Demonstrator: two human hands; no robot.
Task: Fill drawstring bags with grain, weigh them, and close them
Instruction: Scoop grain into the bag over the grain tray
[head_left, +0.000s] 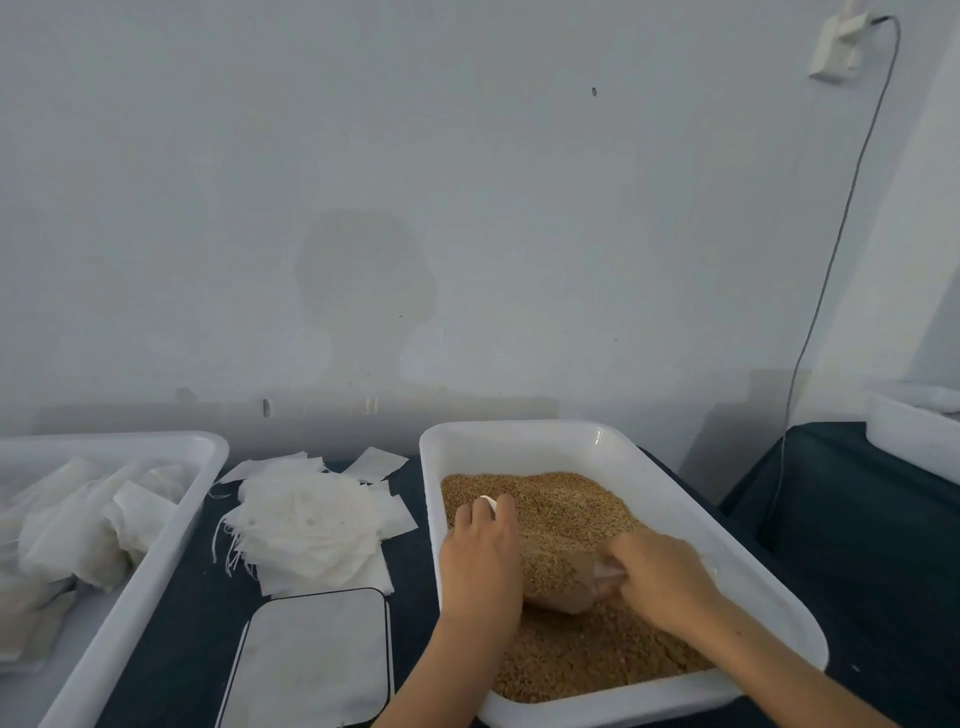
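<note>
Golden-brown loose grain (566, 519) fills the white plastic tub (675, 499) at four o'clock. Right hand (662, 574) grips a clear scoop (563, 584); left hand (480, 556) pinches something white, likely a bag. Tip slowly into its mouth.

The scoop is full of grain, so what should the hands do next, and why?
Probably tip the scoop toward the left hand. The right hand holds the scoop heaped with grain over the tub, and the left hand seems to hold a small white bag beside it, ready for filling. The bag's mouth is hidden.
</note>
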